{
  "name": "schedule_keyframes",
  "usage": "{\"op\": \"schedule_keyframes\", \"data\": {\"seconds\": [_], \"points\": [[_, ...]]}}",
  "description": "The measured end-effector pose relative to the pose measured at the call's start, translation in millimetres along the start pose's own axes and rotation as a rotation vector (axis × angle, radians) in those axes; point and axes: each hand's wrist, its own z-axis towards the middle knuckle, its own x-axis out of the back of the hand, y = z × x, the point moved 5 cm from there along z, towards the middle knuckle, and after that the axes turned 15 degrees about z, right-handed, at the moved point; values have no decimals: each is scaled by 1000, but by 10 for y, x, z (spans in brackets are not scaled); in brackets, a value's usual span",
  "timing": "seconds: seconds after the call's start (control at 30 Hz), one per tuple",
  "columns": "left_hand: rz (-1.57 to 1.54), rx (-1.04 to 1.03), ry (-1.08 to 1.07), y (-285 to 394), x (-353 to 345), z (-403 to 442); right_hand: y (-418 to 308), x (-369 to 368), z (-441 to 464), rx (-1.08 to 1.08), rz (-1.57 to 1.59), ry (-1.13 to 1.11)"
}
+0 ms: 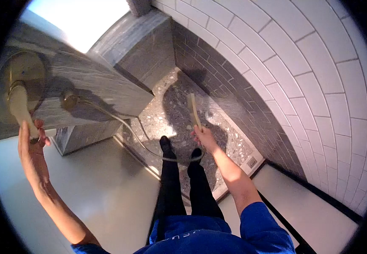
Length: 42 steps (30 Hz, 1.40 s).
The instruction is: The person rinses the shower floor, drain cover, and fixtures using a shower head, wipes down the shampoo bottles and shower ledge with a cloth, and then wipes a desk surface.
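Observation:
My left hand [34, 139] is at the left, its fingers closed around the lower end of a shower valve lever [19, 101]. The lever hangs down from a round metal valve plate [33, 70] on the grey marbled wall. In the middle, my right hand [204, 137] grips a slim hand shower [193, 108] by its handle, with the head pointing away from me. A flexible hose [128, 127] runs in a loop from a round wall outlet [69, 100], past my shins, towards my right hand. Whether water runs is too unclear to see.
Under my feet lies a speckled terrazzo floor [173, 89] with a small square drain [251, 161]. White tiles [302, 63] and darker tiles cover the right wall. A marbled ledge [137, 38] stands at the back; a glass panel edge [285, 216] runs at lower right.

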Motion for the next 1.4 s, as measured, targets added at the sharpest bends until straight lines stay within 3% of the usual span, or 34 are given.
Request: {"op": "schedule_keyframes", "data": {"seconds": [0.07, 0.1, 0.17, 0.2, 0.23, 0.27, 0.3, 0.37, 0.4, 0.47, 0.5, 0.57, 0.6, 0.63, 0.7, 0.77, 0.83, 0.87, 0.9, 0.93, 0.97, 1.0, 1.07, 1.13, 1.27, 1.4], "points": [[-201, -66, 101, -158, 127, -36, -110, -374, 15, 153, 99, 50], [-213, -85, 265, -364, -771, -453, 53, 218, -119, 130, 63, 110], [185, 17, -14, -872, -1524, -775, 172, -57, -53, 143, 303, 19], [113, 174, -138, -951, -2114, -956, 44, -275, -18, 121, 456, 3], [6, 304, -417, -1275, -2739, -1129, -18, -319, 62, 133, 454, 4], [-176, 230, -628, -1577, -3193, -1367, 54, -400, 22, 152, 427, -7], [6, 98, -645, -1937, -3556, -1523, 91, -509, 13, 173, 405, -23], [-13, -249, -489, -1694, -4136, -1302, -89, -595, 72, 213, 343, 18], [-14, -245, -487, -1825, -4391, -1221, -160, -579, 225, 243, 207, 3], [-197, 43, -369, -2260, -4741, -1081, -141, -546, 480, 229, -24, -25], [-181, -13, -352, -2269, -4789, -951, -79, -555, 587, 228, -11, -26], [39, -117, -227, -2371, -4937, -644, -7, -493, 795, 433, -27, -64], [106, -72, -193, -2608, -5047, -482, 232, -416, 921, 451, -127, -24], [174, -30, -161, -2894, -5165, -308, 308, -299, 927, 538, -326, -41], [285, -163, -67, -3273, -5462, 68, 617, 136, 1006, 516, -332, -148], [410, -189, -44, -3677, -5774, 352, 1103, 808, 1075, 120, -143, -228], [355, -186, -128, -4340, -6215, 626, 1910, 1871, 1251, 38, -282, -77], [180, 46, -215, -4235, -6396, 542, 2408, 2434, 1309, 53, -307, -47], [181, 35, -222, -4256, -6547, 566, 2678, 2921, 1255, -12, -454, 12], [81, 184, -375, -4383, -6779, 603, 2648, 3243, 1074, -94, -551, 121], [-14, 342, -533, -4540, -6986, 549, 2828, 3581, 947, -229, -439, 111], [-117, 426, -474, -4722, -7207, 542, 2886, 3903, 792, -183, -499, 216], [-96, 519, -621, -4908, -7588, 418, 3203, 4470, 624, -276, -458, 302], [-63, 630, -748, -5185, -7964, 358, 3558, 4948, 618, -184, -432, 397], [255, 649, -1135, -5136, -8563, -163, 4259, 5176, 487, -25, -235, 587], [574, 556, -1299, -5117, -9146, -580, 4656, 4579, 387, 29, -158, 641]]}}
